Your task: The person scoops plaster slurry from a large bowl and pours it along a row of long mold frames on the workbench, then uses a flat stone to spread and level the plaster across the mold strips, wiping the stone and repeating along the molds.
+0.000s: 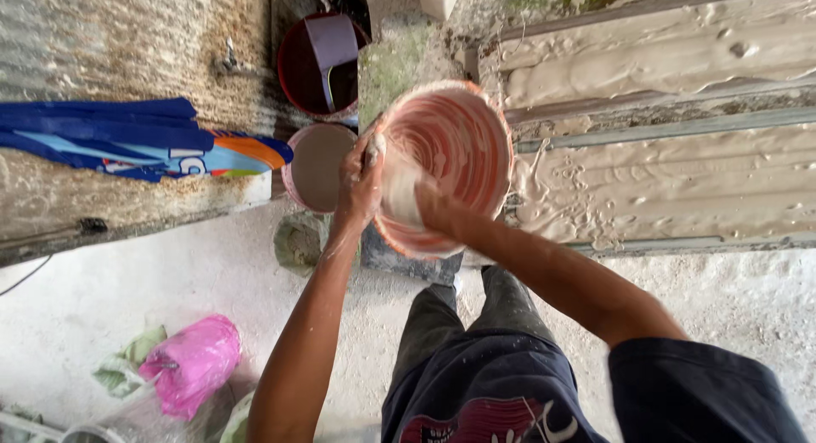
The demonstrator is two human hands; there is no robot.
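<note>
While tipped, red bucket [450,145] mouth faces camera; left hand [361,184] grips rim.

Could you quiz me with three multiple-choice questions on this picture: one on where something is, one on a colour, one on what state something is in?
1. Where is the pink bag?
A. on the ground, lower left
B. inside the held bucket
C. on the long moulds

2. What colour is the bucket that the hands hold?
A. green
B. pinkish red
C. black

3. What state are the long moulds on the right in?
A. bare and dry
B. covered with cloth
C. filled with wet pale mix

Answers: 1 A, it lies on the pale ground by the left arm. 2 B, its ribbed inside shows pinkish red under smears. 3 C, a rippled grey-white mix fills them.
</note>
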